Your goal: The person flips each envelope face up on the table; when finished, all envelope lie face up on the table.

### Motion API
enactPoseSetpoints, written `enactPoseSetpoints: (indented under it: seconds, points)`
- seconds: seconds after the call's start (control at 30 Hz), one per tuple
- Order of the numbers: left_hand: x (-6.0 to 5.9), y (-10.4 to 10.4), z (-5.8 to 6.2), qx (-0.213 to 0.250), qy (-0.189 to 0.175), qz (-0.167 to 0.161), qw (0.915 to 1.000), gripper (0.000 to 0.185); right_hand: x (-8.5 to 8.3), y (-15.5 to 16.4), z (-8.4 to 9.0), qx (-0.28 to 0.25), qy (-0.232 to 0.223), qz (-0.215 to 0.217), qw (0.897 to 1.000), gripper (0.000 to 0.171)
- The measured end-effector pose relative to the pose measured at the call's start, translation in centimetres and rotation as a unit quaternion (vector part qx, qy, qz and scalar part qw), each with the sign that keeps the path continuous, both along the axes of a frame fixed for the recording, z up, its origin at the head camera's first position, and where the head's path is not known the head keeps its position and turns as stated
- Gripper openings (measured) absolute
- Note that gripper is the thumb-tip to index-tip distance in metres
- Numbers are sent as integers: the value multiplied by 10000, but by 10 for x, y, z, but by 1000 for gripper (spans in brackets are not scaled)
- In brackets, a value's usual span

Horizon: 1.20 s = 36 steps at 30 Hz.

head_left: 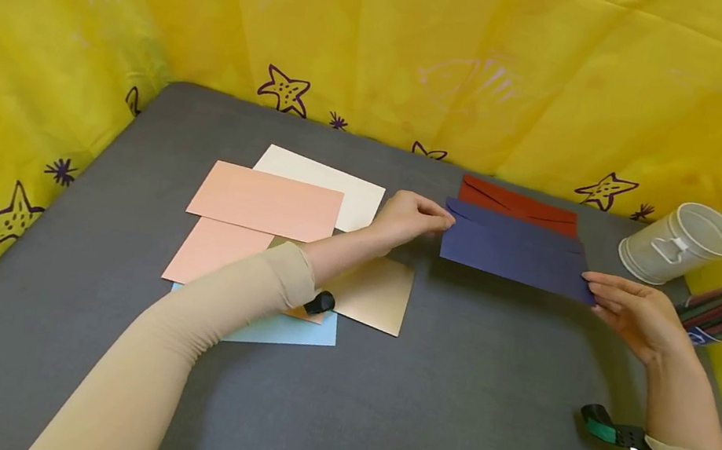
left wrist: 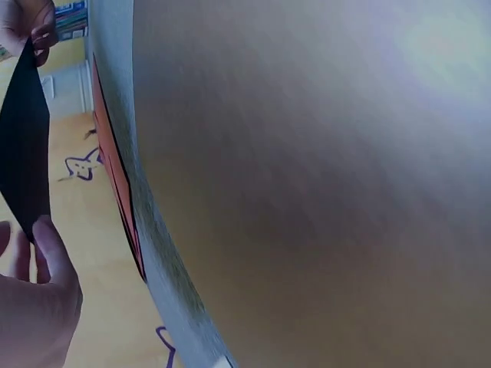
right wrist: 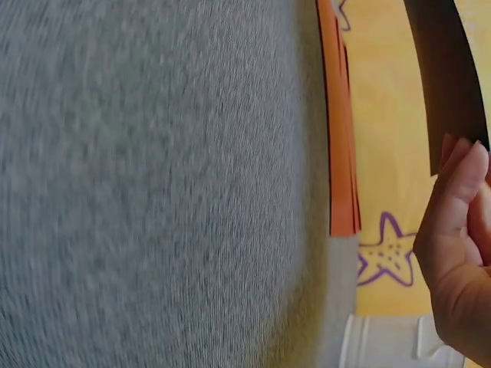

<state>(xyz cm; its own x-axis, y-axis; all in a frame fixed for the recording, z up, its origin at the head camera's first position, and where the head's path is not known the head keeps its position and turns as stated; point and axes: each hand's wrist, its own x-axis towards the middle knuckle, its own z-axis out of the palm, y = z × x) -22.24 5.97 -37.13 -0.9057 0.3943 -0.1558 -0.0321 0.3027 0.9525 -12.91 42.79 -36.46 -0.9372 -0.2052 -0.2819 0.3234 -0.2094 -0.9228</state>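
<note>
Your left hand [head_left: 406, 221] pinches the left edge of the blue envelope [head_left: 514, 251] and your right hand [head_left: 641, 317] its right edge, thumbs and fingers closed to the paper's thinness, holding it above the table [head_left: 444, 414] near the red envelope [head_left: 521, 203].

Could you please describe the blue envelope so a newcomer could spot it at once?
Find the grey table in front of the yellow curtain. Towards its right side, the left hand and right hand hold the blue envelope up by its ends. Its dark blue colour sets it apart from the red envelope lying just beyond it.
</note>
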Motion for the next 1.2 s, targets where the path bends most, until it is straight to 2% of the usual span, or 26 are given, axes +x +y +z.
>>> enactPoseSetpoints:
  seconds: [0.13, 0.3, 0.43, 0.6, 0.7, 0.87, 1.03, 1.2]
  points:
    - [2, 11, -3, -197, 128, -20, 9997, 33, 3, 9, -4, 732, 8, -1, 9973, 29]
    - [5, 23, -6, -574, 250, 123, 9980, 46, 2, 19, -7, 903, -47, 267, 9955, 37]
    - [6, 29, -8, -836, 243, 59, 9962, 42, 3, 24, -8, 1160, -146, 434, 9922, 43]
    - [3, 31, -11, -876, 78, 6, 9961, 34, 2, 23, -13, 1744, -233, 516, 9831, 45]
    - [1, 30, -12, -1024, 46, -152, 9946, 34, 0, 21, -16, 2291, -299, 581, 9712, 43]
    - [0, 27, -11, -1335, -47, -680, 9887, 43, -1, 19, -19, 2996, -366, 691, 9509, 44]
    - [0, 25, -11, -1327, -430, -1079, 9843, 57, -3, 18, -20, 3040, -447, 709, 9490, 45]
    - [-1, 26, -12, -1213, -579, -1210, 9835, 61, -4, 16, -20, 3187, -484, 754, 9436, 44]
